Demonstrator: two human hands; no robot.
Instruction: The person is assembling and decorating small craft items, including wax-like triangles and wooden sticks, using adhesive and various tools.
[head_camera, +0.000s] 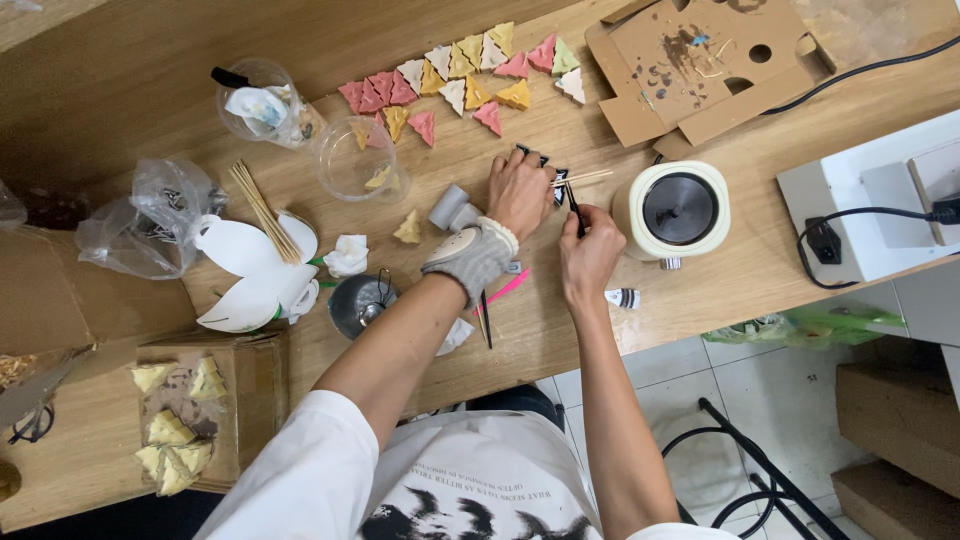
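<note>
- The right hand (590, 255) pinches a thin dark stick (573, 205), whose long axis runs nearly straight away from the person, tipped slightly left at its far end.
- The left hand (520, 190), its wrist wrapped in a grey knit glove cuff (470, 258), presses flat on small black pieces (545, 165) on the wooden table (760, 250); a pale wooden skewer (582, 178) pokes out rightwards from beside it.
- Just right of the hands stands a cream, round-cornered appliance (675, 210) with a dark circular top.
- A flattened brown cardboard piece (700, 65), stained with paint, lies at the far edge.
- Pink, yellow, cream and green triangle shapes (460, 80) spread in an arc beyond the hands.
- A clear plastic cup (355, 160) holds one yellowish triangle; a second clear cup (262, 105) lies tipped with crumpled paper inside.
- A cardboard box (205, 415) at the near left carries pale yellow triangles.
- A crumpled clear plastic bag (150, 220) sits at the left beside white cut-out shapes (250, 275) and a bundle of skewers (265, 212).
</note>
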